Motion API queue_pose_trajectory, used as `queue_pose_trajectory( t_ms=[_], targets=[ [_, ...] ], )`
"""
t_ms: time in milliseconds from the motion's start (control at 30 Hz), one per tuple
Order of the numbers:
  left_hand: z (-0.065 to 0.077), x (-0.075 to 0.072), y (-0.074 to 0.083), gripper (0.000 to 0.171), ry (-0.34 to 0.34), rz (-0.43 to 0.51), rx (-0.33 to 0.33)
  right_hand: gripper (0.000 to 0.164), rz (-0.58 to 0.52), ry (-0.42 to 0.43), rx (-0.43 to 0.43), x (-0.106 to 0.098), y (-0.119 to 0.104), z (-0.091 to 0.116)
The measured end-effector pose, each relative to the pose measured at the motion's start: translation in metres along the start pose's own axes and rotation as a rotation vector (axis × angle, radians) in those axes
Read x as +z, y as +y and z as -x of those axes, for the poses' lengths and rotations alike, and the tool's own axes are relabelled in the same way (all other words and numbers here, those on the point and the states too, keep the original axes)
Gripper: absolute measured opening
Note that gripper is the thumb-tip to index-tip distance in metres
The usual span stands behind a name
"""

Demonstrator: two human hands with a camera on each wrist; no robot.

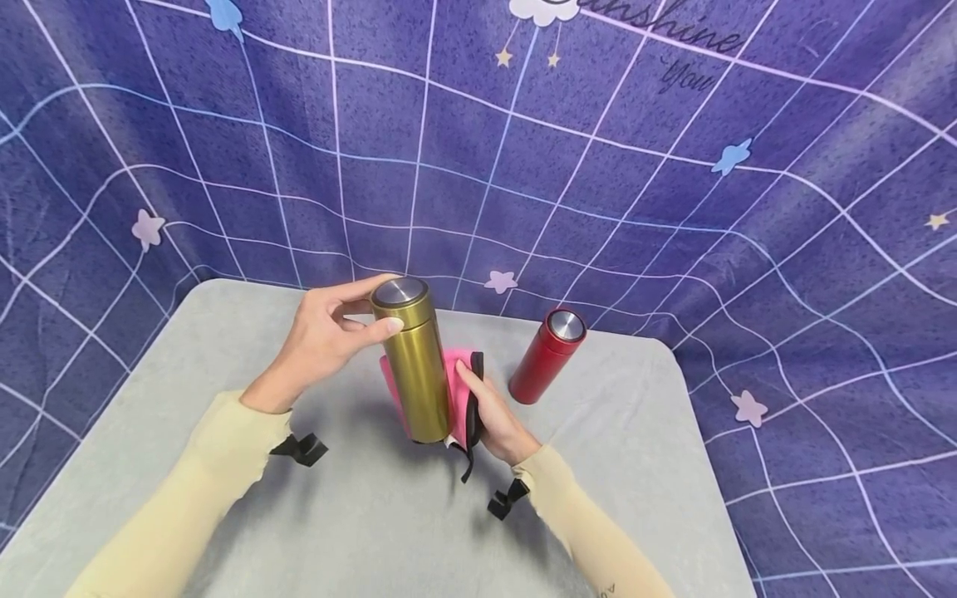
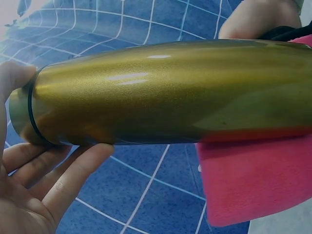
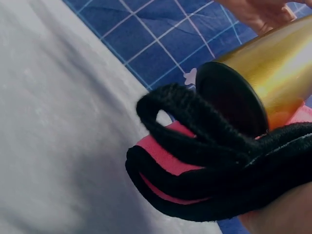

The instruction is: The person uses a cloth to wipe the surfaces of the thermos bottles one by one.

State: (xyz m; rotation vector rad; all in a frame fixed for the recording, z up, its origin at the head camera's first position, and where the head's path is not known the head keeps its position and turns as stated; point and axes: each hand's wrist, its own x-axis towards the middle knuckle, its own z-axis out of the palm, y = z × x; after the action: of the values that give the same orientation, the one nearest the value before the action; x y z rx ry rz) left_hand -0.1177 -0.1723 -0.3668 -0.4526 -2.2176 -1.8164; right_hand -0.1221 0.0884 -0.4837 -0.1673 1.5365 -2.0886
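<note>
My left hand (image 1: 317,336) grips a gold thermos flask (image 1: 420,378) around its lid end, thumb on the near side and fingers round the far side. The flask is tilted, its silver-topped lid up and its dark base (image 3: 231,100) showing in the right wrist view. Behind the flask's lower part is a pink cloth (image 2: 258,180) with black edging and a black loop (image 3: 180,117). My right hand (image 1: 497,415) holds this cloth at its black-edged right side, thumb on the pink face. The right hand's other fingers are hidden behind the cloth.
A red thermos flask (image 1: 547,357) with a silver-topped lid stands on the grey table (image 1: 359,531), right of my right hand. Behind the table hangs a purple-blue curtain (image 1: 463,166) with a grid and star pattern. Black straps (image 1: 301,449) hang from both wrists.
</note>
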Motion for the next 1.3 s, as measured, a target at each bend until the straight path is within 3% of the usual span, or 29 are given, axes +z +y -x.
queue_pose_trajectory(
  t_ms=[367,633,833,933,1100,1167,1233,1300],
  targets=[
    [-0.001,-0.001,0.0,0.05,0.023,-0.043,0.015,0.032,-0.164,0.035,0.032,0.0,0.009,0.006],
    [0.001,-0.002,-0.001,0.05,0.048,-0.091,-0.066,0.029,0.044,0.155,-0.014,0.002,0.004,0.017],
    [0.002,-0.001,0.0,0.058,-0.005,-0.157,-0.143,0.028,0.25,0.359,-0.184,0.008,-0.016,0.024],
    [0.002,0.001,-0.002,0.063,-0.045,-0.185,-0.163,0.029,0.334,0.398,-0.281,0.013,-0.025,0.028],
    [0.001,0.004,-0.007,0.064,-0.061,-0.199,-0.193,0.032,0.483,0.377,-0.395,0.027,-0.034,0.043],
    [0.001,0.005,-0.008,0.064,-0.059,-0.201,-0.204,0.022,0.542,0.362,-0.468,0.032,-0.034,0.048],
    [0.001,0.006,-0.008,0.064,-0.056,-0.208,-0.21,0.018,0.628,0.318,-0.604,0.036,-0.035,0.048],
    [0.0,0.006,-0.007,0.065,-0.054,-0.223,-0.218,0.035,0.691,0.247,-0.77,0.038,-0.035,0.048]
  ],
)
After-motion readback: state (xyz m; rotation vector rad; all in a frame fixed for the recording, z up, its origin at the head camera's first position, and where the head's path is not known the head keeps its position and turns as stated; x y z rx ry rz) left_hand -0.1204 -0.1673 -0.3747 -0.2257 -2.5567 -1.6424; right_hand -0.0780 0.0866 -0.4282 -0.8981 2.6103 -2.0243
